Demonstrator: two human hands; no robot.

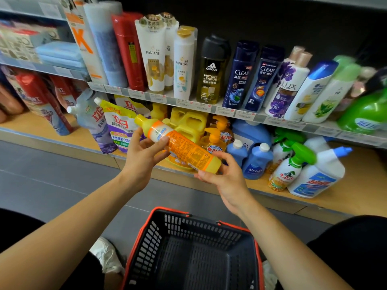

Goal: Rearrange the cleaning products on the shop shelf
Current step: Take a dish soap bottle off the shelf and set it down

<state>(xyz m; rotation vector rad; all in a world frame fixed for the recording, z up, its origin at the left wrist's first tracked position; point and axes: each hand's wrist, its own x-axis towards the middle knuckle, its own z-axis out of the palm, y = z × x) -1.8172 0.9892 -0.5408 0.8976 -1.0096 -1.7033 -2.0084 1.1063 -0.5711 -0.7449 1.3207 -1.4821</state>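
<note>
A yellow bottle with an orange label [180, 146] lies tilted in the air in front of the bottom shelf [356, 197], cap end up to the left. My left hand [144, 156] grips its upper part, thumb over the label. My right hand [222, 174] holds its base with curled fingers. Behind it on the shelf stand yellow jugs [188, 122], orange pump bottles [217, 135], blue bottles [257, 160], green-trigger sprayers [291, 166] and a white toilet-cleaner bottle [320, 176].
A black shopping basket with a red rim [167, 211] sits on the grey floor below my hands, nothing in it. Refill pouches [117, 124] stand at the left of the bottom shelf. Shampoo and body-wash bottles [211, 72] line the shelf above.
</note>
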